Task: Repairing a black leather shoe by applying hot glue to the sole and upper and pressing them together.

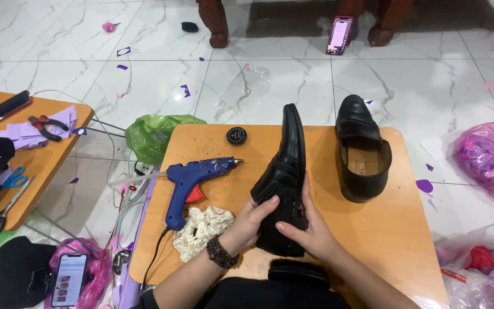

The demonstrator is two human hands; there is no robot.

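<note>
Both my hands grip a black leather loafer point(286, 171) tipped on its side over a small wooden table point(384, 229). My left hand point(251, 222), with a dark bead bracelet at the wrist, wraps the shoe's upper near the heel. On the heel end, my right hand point(310, 229) presses from the right, thumb across the leather. The matching second black loafer point(361, 149) stands upright on the table to the right, untouched.
A blue glue gun point(192, 177), a cream scrunchie point(202, 229) and a round black tin point(236, 135) lie left of the shoe. A black brush point(298, 269) sits near me. Another table point(47, 160) at left holds pliers, scissors and a phone. Plastic bags lie about the marble floor.
</note>
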